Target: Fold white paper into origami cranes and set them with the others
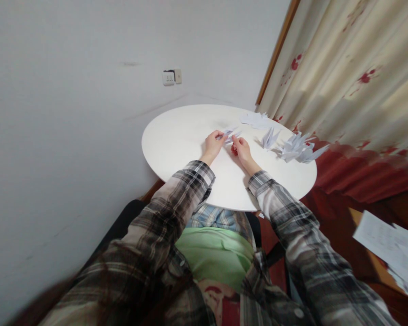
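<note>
Over the middle of the round white table (pixel 177 140), a folded white paper (pixel 229 132) with pointed ends is pinched between my two hands. My left hand (pixel 213 144) closes thumb and fingers on its left side. On its right side, the fingertips of my right hand (pixel 243 153) are closed as well. A small red object (pixel 234 148) shows by the curled fingers of the right hand; whether they hold it or it lies on the table I cannot tell. To the right stands a folded paper crane (pixel 269 138), beside a cluster of several more paper cranes (pixel 294 147).
Flat white paper pieces (pixel 255 119) lie at the table's back edge. A wall with a socket (pixel 168 78) rises behind, and a floral curtain (pixel 353 81) hangs at the right. Printed sheets (pixel 387 240) rest on a lower wooden surface at the right.
</note>
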{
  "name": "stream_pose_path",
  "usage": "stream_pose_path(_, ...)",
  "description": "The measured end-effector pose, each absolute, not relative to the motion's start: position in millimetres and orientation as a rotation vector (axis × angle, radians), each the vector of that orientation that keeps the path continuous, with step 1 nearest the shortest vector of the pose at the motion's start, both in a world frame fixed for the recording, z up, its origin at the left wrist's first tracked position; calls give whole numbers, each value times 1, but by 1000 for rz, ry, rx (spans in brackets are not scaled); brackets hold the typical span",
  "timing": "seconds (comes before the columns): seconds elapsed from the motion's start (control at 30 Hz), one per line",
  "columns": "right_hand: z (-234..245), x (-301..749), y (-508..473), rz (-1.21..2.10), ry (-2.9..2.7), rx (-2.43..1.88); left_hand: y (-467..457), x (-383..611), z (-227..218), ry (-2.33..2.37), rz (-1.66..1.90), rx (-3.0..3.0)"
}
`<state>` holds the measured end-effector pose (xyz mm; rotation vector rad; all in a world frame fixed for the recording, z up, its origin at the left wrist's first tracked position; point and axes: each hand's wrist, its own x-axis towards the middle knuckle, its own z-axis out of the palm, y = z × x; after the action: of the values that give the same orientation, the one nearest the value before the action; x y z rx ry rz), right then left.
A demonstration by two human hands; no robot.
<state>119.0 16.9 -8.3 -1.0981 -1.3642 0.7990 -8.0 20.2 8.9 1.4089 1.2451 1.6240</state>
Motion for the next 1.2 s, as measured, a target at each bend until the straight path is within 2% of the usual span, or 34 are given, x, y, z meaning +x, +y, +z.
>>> stream_pose_path(0.17, 1, 118, 11, 896, -1164, -1202, 19, -9, 10, 1281, 1608, 1419)
stream_pose_path(0.5, 14, 121, -2, 1276, -1048, -985, 29, -11, 2, 1365, 1621, 1483)
stream_pose_path(0.83, 6, 127, 9, 1350, -939, -823, 28, -9, 4, 1380, 1639, 1481)
stream_pose_path(1.2, 2, 133, 6, 1294, -987, -958, 26, -7, 6, 1355, 1692, 1436)
